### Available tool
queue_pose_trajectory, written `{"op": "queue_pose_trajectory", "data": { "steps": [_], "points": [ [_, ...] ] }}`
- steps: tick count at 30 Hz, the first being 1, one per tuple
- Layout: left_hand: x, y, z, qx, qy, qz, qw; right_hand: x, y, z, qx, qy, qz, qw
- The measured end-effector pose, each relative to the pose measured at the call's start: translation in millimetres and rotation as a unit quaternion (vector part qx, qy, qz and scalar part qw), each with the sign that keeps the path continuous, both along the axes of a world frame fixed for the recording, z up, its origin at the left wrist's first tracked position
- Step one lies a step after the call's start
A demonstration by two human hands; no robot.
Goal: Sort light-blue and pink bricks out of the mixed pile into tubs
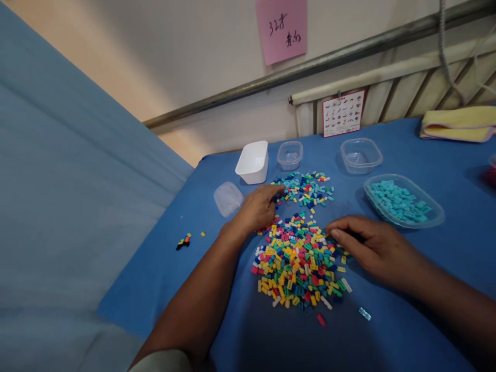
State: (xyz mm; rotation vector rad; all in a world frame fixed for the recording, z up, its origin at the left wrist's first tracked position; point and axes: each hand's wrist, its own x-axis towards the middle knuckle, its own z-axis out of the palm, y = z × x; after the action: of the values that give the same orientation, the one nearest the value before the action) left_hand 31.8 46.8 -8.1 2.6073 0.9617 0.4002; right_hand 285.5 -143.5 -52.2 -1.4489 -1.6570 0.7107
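A big mixed heap of small toy building bricks (294,263) lies on the blue cloth, mostly yellow, pink, green and white. Behind it spreads a smaller group of bricks (306,188), largely turquoise. My left hand (260,205) rests at the left edge of that smaller group, its index finger stretched out onto the bricks and the other fingers bent underneath. At the right edge of the big heap is my right hand (366,243). Its thumb and index finger are pinched together; whatever is between the tips is too small to make out.
A clear tub (436,214) of turquoise bricks stands at the right. Behind are a white container (252,164), a small clear box (290,155) and another clear box (361,156). A plastic lid (228,199) lies left. A picture card (343,113) leans at the back, near a yellow cloth (457,124).
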Motion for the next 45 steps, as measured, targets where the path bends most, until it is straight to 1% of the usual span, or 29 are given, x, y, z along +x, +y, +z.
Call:
{"op": "queue_pose_trajectory", "data": {
  "steps": [3, 6, 8, 12, 15, 18, 20, 23, 26, 30, 32, 34, 36, 38, 40, 42, 43, 45],
  "points": [
    [1.8, -0.9, -1.4, -0.001, 0.005, -0.006, 1.000, 0.1, 0.1, 0.0, 0.000, -0.001, 0.002, 1.000],
    [-1.1, 1.0, -1.1, -0.021, -0.042, 0.014, 0.999, 0.6, 0.3, -1.4, 0.000, 0.000, 0.004, 1.000],
    [-4.2, 3.0, -1.6, -0.016, -0.071, 0.019, 0.997, 0.9, 0.3, -2.5, -0.001, 0.002, 0.003, 1.000],
    [-7.0, 5.3, -5.4, 0.002, -0.080, -0.014, 0.997, 1.3, -0.5, -3.7, 0.004, 0.002, 0.003, 1.000],
    [-5.1, 4.3, -8.3, -0.003, -0.063, -0.045, 0.997, 2.0, -0.6, -4.7, 0.003, 0.002, 0.005, 1.000],
    [-3.0, 2.5, -8.6, -0.001, -0.049, -0.061, 0.997, 3.0, 0.1, -6.4, -0.003, 0.001, 0.006, 1.000],
    [-2.5, 1.9, -7.5, -0.011, -0.056, -0.065, 0.996, 3.3, 0.4, -7.1, -0.009, 0.000, 0.009, 1.000],
    [-2.0, 2.1, -6.1, -0.035, -0.096, -0.058, 0.993, 3.0, -0.2, -6.2, -0.008, -0.002, 0.007, 1.000],
    [0.2, 2.3, -6.3, -0.030, -0.117, -0.060, 0.991, 2.3, -1.2, -4.2, -0.003, -0.007, 0.003, 1.000],
    [3.7, 0.5, -7.0, -0.011, -0.069, -0.090, 0.994, 2.3, -0.9, -3.8, -0.001, -0.008, 0.001, 1.000],
    [4.1, -0.7, -7.0, -0.039, -0.068, -0.087, 0.993, 2.6, -0.3, -4.7, -0.002, -0.005, 0.005, 1.000],
    [3.8, -1.3, -7.2, -0.085, -0.099, -0.070, 0.989, 2.7, 0.1, -5.2, -0.002, -0.003, 0.009, 1.000],
    [4.0, -1.4, -7.9, -0.110, -0.129, -0.057, 0.984, 2.5, 0.1, -4.9, -0.001, -0.001, 0.008, 1.000],
    [5.4, -1.6, -8.5, -0.101, -0.129, -0.066, 0.984, 2.3, 0.1, -4.0, -0.001, 0.001, 0.007, 1.000],
    [7.5, -2.4, -8.0, -0.077, -0.105, -0.090, 0.987, 2.3, 0.3, -3.2, -0.003, 0.004, 0.009, 1.000],
    [9.5, -4.0, -6.0, -0.069, -0.082, -0.111, 0.988, 2.6, 0.7, -3.3, -0.005, 0.003, 0.014, 1.000],
    [10.2, -4.9, -4.6, -0.077, -0.080, -0.109, 0.988, 2.8, 1.0, -3.8, -0.002, 0.003, 0.014, 1.000],
    [10.9, -6.2, -1.7, -0.105, -0.097, -0.078, 0.987, 3.1, 1.4, -4.8, 0.007, 0.000, 0.012, 1.000]
  ]
}}
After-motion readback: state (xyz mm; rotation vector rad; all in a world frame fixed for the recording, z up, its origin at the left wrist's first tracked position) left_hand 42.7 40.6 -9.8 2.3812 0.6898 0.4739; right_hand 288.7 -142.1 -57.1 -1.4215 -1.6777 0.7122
